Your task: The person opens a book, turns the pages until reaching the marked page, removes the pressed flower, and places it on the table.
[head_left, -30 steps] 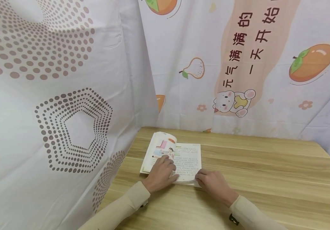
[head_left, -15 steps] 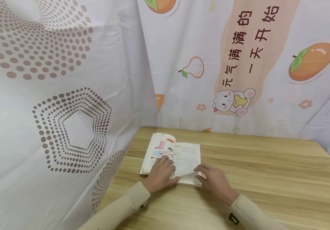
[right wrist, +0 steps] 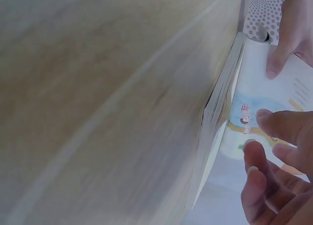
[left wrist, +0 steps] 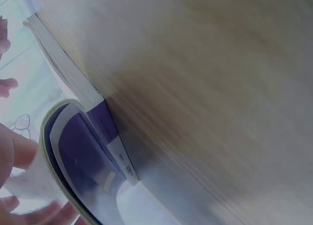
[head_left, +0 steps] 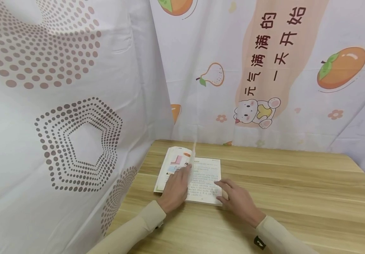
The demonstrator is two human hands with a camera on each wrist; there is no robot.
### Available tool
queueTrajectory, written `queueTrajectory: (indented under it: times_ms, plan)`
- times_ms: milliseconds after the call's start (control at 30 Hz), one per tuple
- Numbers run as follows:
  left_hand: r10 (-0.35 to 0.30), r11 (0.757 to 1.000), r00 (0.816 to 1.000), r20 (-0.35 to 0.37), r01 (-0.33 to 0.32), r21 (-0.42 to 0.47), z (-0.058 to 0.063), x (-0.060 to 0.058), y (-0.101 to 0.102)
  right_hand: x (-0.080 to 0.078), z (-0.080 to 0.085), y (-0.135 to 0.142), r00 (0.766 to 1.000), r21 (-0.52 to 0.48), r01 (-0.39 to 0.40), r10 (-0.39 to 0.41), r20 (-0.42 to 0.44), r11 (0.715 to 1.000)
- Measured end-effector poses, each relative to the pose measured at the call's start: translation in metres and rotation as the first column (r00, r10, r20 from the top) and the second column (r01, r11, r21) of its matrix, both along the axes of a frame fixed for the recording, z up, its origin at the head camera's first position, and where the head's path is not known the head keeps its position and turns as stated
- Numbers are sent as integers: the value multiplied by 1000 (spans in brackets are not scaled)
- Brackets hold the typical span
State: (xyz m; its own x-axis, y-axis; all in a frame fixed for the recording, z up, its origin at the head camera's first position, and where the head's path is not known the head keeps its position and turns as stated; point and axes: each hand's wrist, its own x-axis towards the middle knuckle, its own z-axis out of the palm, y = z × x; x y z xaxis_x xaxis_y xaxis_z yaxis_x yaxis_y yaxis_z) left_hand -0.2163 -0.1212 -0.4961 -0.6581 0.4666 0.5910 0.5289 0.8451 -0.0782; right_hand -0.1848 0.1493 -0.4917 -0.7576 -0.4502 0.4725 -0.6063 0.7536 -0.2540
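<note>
An open book (head_left: 206, 176) with a picture page on the left and printed text on the right lies on the table. My left hand (head_left: 174, 188) rests on the left page near the fold, fingers extended. Beside those fingers one thin, blurred page (head_left: 192, 158) stands up from the fold. At the book's right edge is my right hand (head_left: 238, 199), thumb and fingers apart with nothing between them. The left wrist view shows the purple and white spine (left wrist: 102, 122) beneath a curved cover. In the right wrist view, the right fingers (right wrist: 257, 156) are loosely bent over a coloured picture.
The wooden table (head_left: 284, 183) extends right of the book. A white cloth with dot patterns (head_left: 81, 148) hangs close along the left side. Behind the table hangs another cloth printed with fruit and writing (head_left: 341, 67).
The right hand lifted the right page's lower corner, then let it go. That page has swung up and left towards the left hand, showing another text page. The left thumb has drawn in.
</note>
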Motion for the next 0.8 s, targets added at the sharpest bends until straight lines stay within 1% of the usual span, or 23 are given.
queueTrajectory:
  times_ms: [100,200,300,500,600,667,800]
  plan:
    - [-5,1000,1000,-7,5,13,1,-1,-1,0,-1,-1,1000,26,0,0,16,1000]
    - [-19,1000,999,-28,19,8,2,-2,-3,1,-2,-3,999,49,3,-6,53,999]
    - [-16,1000,999,-37,16,-7,4,-2,-5,2,-3,-4,997,77,-7,0,81,997]
    - [37,995,999,25,-35,-91,5,-1,-7,2,-9,-2,995,150,-57,44,87,987]
    - [37,993,997,68,-29,-115,6,1,-7,2,-10,0,994,163,-89,76,83,983]
    - [23,994,996,91,-13,-112,6,2,-7,2,-9,0,992,165,-114,103,70,980]
    - [2,994,994,111,10,-107,6,2,-7,2,-6,-2,991,171,-137,135,23,976]
